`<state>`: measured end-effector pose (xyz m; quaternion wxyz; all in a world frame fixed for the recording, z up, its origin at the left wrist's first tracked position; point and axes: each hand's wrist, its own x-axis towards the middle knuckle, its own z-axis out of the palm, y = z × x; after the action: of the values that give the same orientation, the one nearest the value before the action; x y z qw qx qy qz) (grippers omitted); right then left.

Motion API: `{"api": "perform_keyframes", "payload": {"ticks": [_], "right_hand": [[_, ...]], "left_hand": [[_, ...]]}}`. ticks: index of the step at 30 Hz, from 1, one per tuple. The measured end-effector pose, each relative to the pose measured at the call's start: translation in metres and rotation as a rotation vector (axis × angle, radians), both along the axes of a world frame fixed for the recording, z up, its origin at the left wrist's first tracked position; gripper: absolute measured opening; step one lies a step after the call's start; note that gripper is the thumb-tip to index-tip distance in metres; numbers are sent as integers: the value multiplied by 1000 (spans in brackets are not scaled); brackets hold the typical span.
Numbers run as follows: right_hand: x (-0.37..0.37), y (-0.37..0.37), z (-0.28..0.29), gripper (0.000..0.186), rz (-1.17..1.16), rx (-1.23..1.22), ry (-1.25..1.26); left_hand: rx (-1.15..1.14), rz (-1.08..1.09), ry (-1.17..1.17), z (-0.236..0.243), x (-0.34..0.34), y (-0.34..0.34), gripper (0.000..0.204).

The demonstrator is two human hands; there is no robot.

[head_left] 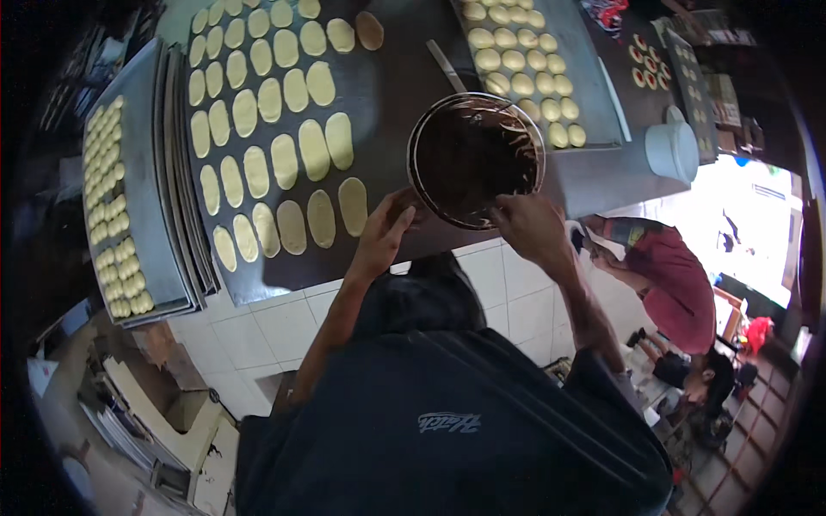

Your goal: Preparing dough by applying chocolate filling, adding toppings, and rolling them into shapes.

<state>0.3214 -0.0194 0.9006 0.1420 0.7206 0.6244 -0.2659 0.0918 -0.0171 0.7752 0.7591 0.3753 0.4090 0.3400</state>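
A round metal bowl (541, 163) stands at the near edge of the dark table, smeared inside with a dark brown, chocolate-like paste (469, 159). My right hand (529, 225) is closed at the bowl's near right rim. Its fingertips reach just inside, and what they grip is hidden. Beside the bowl's near left side is my left hand (391, 225), thumb and fingers apart, holding nothing visible. Rows of flattened dough ovals (284, 161) cover the table to the left. Beyond the bowl lies a flat metal strip (446, 65), perhaps a spatula.
A brown oval piece (369, 31) lies beyond the dough. Right of the bowl is a tray (595, 86) with dough balls, then a pale pot (671, 153). Stacked trays (146, 112) stand at left, the top one bearing dough. A person in red (680, 288) is at right.
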Motion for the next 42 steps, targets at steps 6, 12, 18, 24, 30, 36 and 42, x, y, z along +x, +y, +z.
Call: {"api": "perform_keyframes", "payload": {"ticks": [6, 12, 18, 24, 30, 36, 42], "right_hand": [[19, 17, -5, 27, 111, -139, 167], [55, 15, 0, 27, 102, -144, 377], [78, 21, -15, 24, 229, -171, 413], [50, 28, 22, 23, 28, -290, 455], [84, 12, 14, 24, -385, -419, 850], [42, -53, 10, 25, -322, 89, 523], [-19, -110, -10, 25, -360, 318, 346]], "left_hand": [[-96, -104, -137, 19, -12, 2, 37], [-38, -20, 45, 19, -39, -4, 31], [-31, 110, 153, 12, -27, -17, 30], [-25, 179, 142, 0, -1, -30, 28], [-17, 238, 196, -1, 0, -33, 24], [14, 265, 205, -5, -2, -30, 23], [133, 69, 293, -5, -5, -10, 23]]}}
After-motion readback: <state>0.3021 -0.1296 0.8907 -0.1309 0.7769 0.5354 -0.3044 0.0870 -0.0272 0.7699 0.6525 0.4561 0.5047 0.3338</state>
